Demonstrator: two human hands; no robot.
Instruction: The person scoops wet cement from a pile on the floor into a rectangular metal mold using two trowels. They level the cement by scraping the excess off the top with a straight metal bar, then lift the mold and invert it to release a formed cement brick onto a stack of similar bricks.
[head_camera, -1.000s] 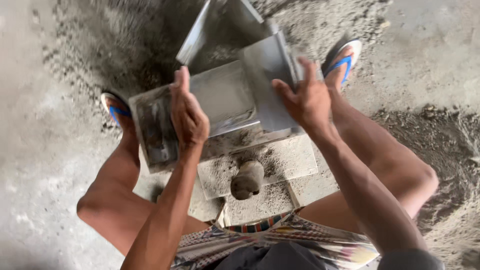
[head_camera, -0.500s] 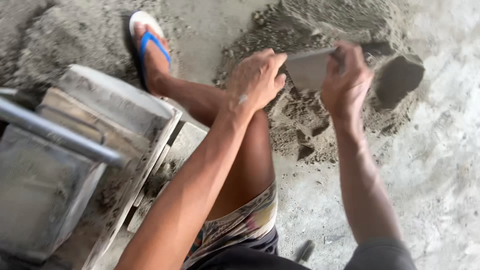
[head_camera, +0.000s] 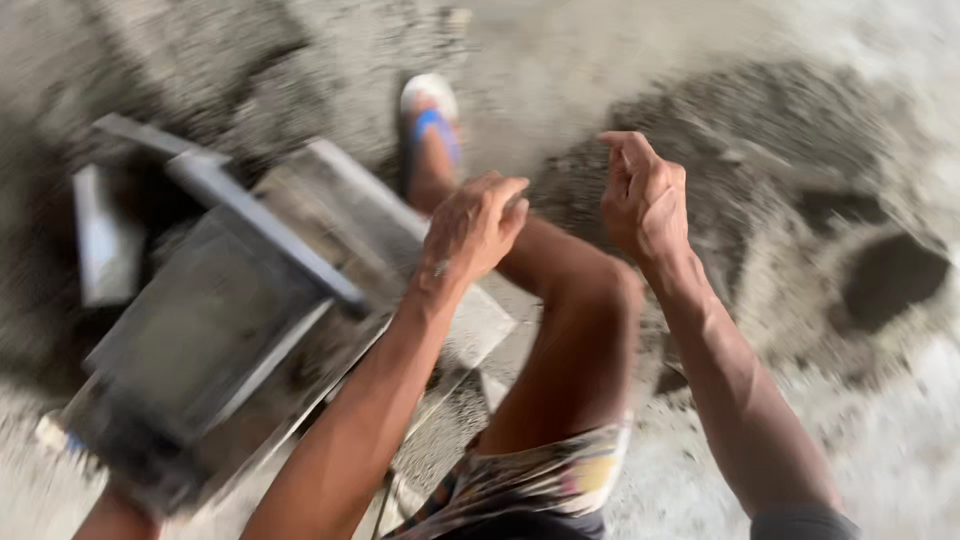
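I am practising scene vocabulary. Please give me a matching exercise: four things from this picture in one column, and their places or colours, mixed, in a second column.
1. metal mould
2. sandal
3. sand heap
4. shorts

a. at the right, with a dark hollow
b. white with a blue strap
c. at the left, grey
d. patterned, at the bottom edge

Pairs: 1-c, 2-b, 3-a, 4-d

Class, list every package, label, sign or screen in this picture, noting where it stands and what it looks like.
None in view: only a grey metal mould at left, a grey sand heap at right, and a blue-strapped sandal at top centre.
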